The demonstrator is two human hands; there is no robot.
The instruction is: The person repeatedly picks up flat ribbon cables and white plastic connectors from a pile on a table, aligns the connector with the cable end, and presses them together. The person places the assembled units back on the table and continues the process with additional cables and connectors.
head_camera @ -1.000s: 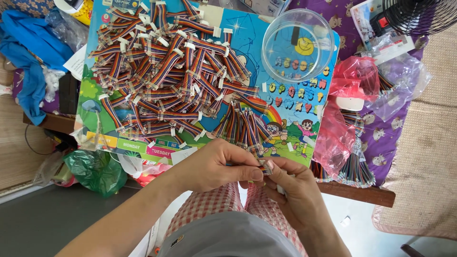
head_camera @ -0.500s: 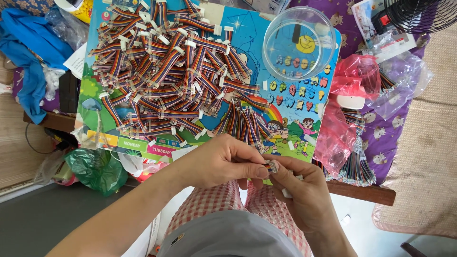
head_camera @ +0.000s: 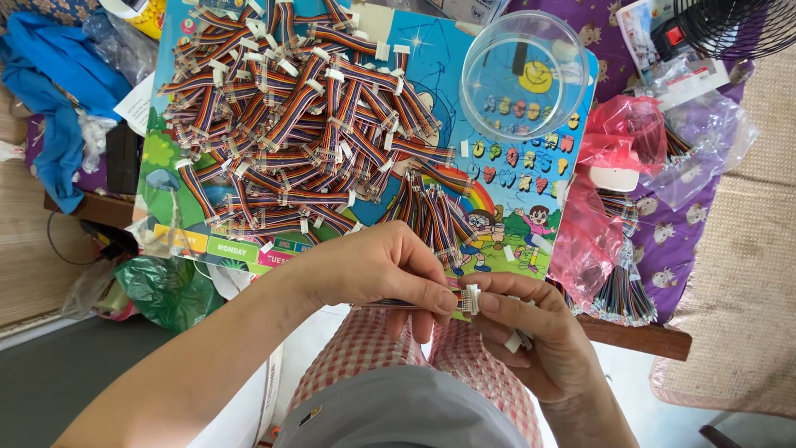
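Head view, looking down over the lap. The left hand (head_camera: pixel 377 270) and right hand (head_camera: pixel 531 332) meet just below the near edge of a colourful board (head_camera: pixel 514 178). The left hand's thumb and fingertips are pressed together, pinching a short rainbow ribbon cable (head_camera: pixel 414 304) that runs flat under the palm. The cable's white connector (head_camera: pixel 471 299) sits between the two hands, gripped on its far side by the right thumb and forefinger; the remaining right fingers are curled, with a second small white piece (head_camera: pixel 514 341) held among them. On the board lies a large heap of like cables (head_camera: pixel 290 124), with a smaller bunch (head_camera: pixel 427 216) nearer the hands. A clear round tub (head_camera: pixel 524 75) stands at the board's far right corner. Right of the board are a red plastic bag (head_camera: pixel 618 141) and a bundle of loose wires (head_camera: pixel 622 290) on a purple cloth (head_camera: pixel 676 241). A green bag (head_camera: pixel 162 290) lies lower left, blue cloth (head_camera: pixel 54 91) at far left, and a fan (head_camera: pixel 734 25) at upper right.
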